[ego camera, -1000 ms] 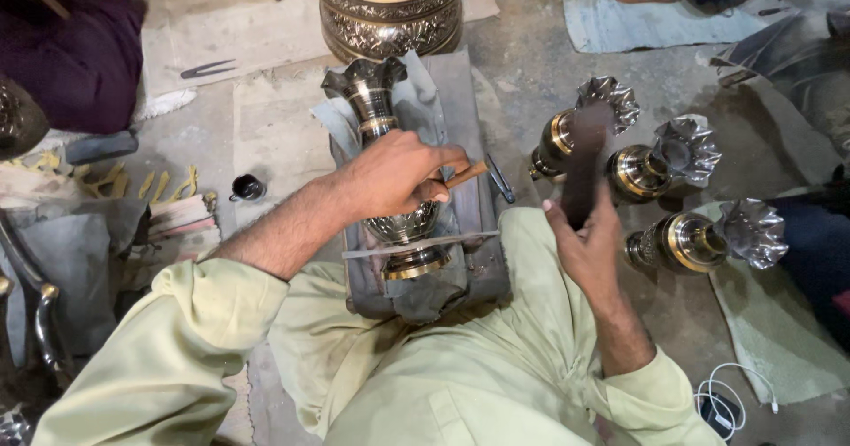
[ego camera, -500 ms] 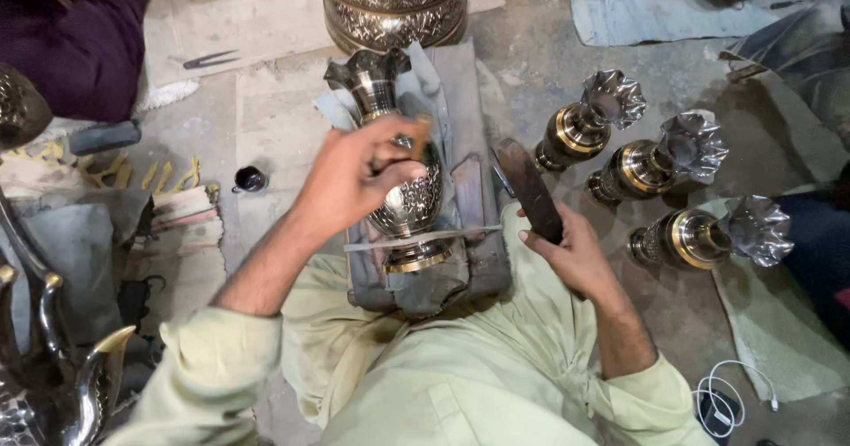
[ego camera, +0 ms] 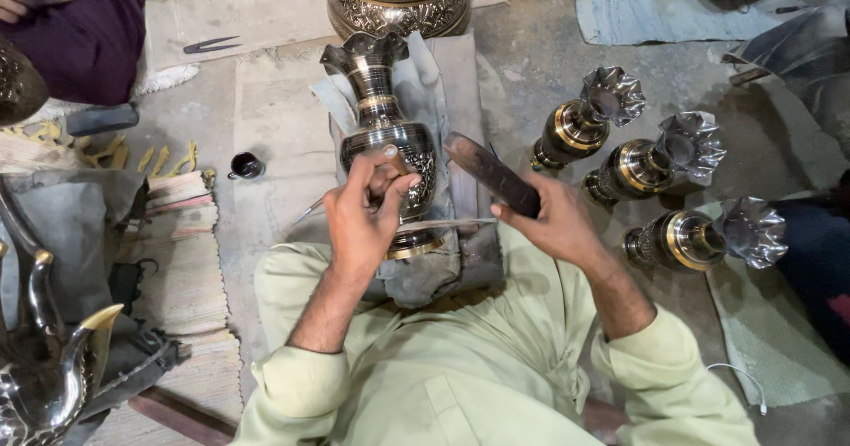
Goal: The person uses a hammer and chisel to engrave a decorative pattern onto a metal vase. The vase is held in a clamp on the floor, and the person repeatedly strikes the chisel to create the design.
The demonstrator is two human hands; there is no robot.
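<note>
Engraved dark-and-gold metal vase (ego camera: pixel 387 136) lies lengthwise on grey padded block (ego camera: pixel 460 101), fluted mouth pointing away. Dark flat mallet (ego camera: pixel 492 174) raised just right of vase, tilted.

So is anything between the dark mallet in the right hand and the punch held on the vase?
Nothing visible. The mallet in the right hand is raised beside the vase; the left hand pinches the punch against it.

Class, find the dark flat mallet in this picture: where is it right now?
In the head view, the dark mallet is gripped in the right hand, raised just right of the engraved vase.
</note>
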